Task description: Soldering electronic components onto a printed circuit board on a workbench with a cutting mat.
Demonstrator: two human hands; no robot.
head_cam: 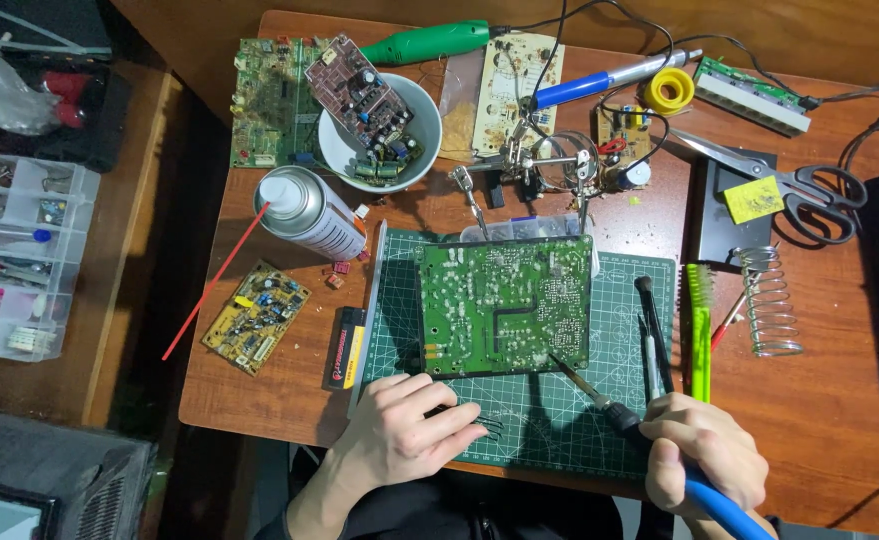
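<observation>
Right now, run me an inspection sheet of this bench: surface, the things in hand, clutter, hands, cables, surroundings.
Surface: wooden table with a green cutting mat.
Job's things: green circuit board on the mat; soldering iron tip at its lower right edge.
Clutter: spray can, white bowl of boards, small yellow board, scissors, green brush, coil stand.
Hands: left hand rests on the mat; right hand grips the iron.
Cables: black leads at the far edge.
Surroundings: clear parts organiser at the left.
</observation>
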